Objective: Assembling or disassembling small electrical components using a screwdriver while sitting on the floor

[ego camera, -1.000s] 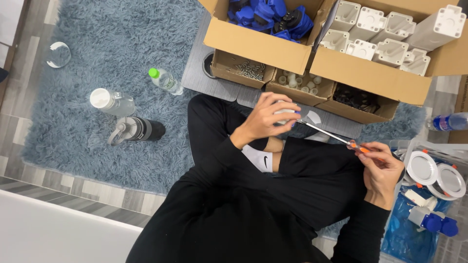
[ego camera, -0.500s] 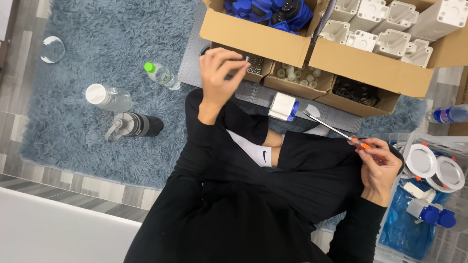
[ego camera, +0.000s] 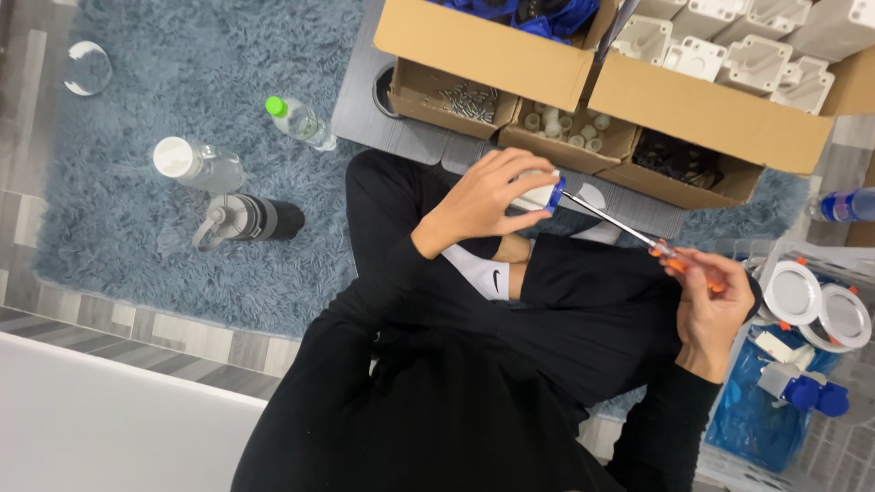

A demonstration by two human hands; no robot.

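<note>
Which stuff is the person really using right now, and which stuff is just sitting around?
In use:
- white and blue part, held in the left hand
- orange-handled screwdriver, held in the right hand, tip at the part
- small box of screws, probably

Just lying about:
- green-capped bottle
- white-capped bottle
- dark flask
- round white lids

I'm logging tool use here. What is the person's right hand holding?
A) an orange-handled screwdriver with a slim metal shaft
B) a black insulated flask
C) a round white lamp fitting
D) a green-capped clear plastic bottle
A: the right hand grips the orange-handled screwdriver with a slim metal shaft, its tip at the small white-and-blue plastic part held in the left hand.
</note>
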